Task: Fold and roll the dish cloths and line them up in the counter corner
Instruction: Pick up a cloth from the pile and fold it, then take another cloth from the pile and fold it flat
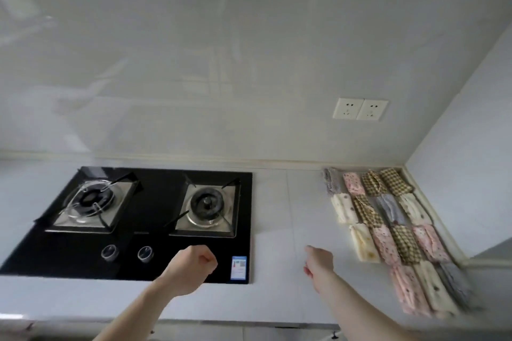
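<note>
- White worktop (291, 216) runs along a pale, glossy wall and meets a second wall at the right, forming the corner we are facing.
- Our rolled dish cloths (388, 227) lie packed in that corner, in rows side by side, touching one another and pressed against the raised edge by the right wall.
- We see pink floral, cream, brown checked and grey rolls mixed through the rows; the nearest rolls are blurred at the picture's edge.
- Our right hand (318, 260) hovers over the bare worktop just left of the cloths, holding nothing; its fingers are turned down and away from us, so we cannot tell whether they are spread or curled.
- Our left hand (194, 266) is clenched in a loose fist with nothing in it, above the front edge of the hob.
- Left of our hands sits a black glass gas hob (138, 230) with two burners, two knobs and a blue label (239, 267) at its front right corner.
- On the back wall above the cloths we see a double socket (360, 109).
</note>
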